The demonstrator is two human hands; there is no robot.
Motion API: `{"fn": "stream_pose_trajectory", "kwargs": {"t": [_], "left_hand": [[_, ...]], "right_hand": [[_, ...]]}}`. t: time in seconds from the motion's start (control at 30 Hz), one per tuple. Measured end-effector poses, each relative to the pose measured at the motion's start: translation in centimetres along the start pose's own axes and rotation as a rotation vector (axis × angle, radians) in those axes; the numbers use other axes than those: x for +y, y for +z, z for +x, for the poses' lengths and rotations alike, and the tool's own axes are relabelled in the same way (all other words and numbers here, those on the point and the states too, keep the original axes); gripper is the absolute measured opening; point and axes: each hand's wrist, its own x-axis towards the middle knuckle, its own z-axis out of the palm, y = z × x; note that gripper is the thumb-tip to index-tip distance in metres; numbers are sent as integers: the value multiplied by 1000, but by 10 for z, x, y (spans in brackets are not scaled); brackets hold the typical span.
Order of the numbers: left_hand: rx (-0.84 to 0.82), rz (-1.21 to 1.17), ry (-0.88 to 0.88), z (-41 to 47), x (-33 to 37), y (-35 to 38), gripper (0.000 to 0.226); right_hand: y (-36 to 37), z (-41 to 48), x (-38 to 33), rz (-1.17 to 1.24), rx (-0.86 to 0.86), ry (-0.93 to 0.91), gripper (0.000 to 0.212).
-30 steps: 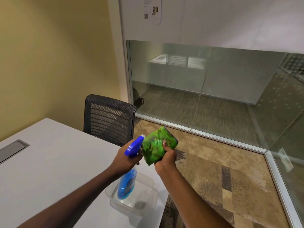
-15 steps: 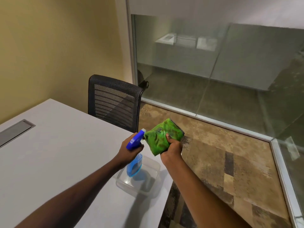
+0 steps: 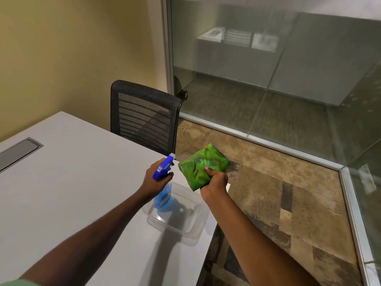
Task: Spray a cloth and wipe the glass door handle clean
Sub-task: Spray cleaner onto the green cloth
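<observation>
My left hand (image 3: 153, 179) grips a blue spray bottle (image 3: 163, 186) by its neck, with the nozzle aimed right at a folded green cloth (image 3: 203, 167). My right hand (image 3: 214, 183) holds that cloth from below, a thumb pressed on its face, just to the right of the nozzle. The bottle's lower body hangs over a clear plastic container (image 3: 185, 221). No door handle shows in the head view.
The clear container stands at the corner of a white table (image 3: 61, 182). A black mesh chair (image 3: 144, 118) is tucked behind the table. Glass walls (image 3: 268, 69) with metal frames run along the back and right, over patterned carpet (image 3: 288, 203).
The view has tilted down, so hands, bottle and cloth sit lower over the container. Both grips are unchanged and the nozzle still faces the cloth.
</observation>
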Motion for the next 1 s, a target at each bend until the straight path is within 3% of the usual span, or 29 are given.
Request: {"fn": "stream_pose_trajectory", "kwargs": {"t": [0.43, 0.6, 0.73, 1.0], "left_hand": [[-1, -8, -75, -4, -15, -3, 42], [1, 22, -122, -2, -9, -18, 78], [-22, 178, -139, -2, -13, -38, 108], [46, 251, -116, -8, 6, -50, 108]], "right_hand": [[0, -5, 2, -16, 27, -1, 64], [1, -9, -3, -8, 25, -19, 61], [3, -12, -9, -11, 19, -39, 62], [8, -27, -20, -12, -14, -73, 61]]}}
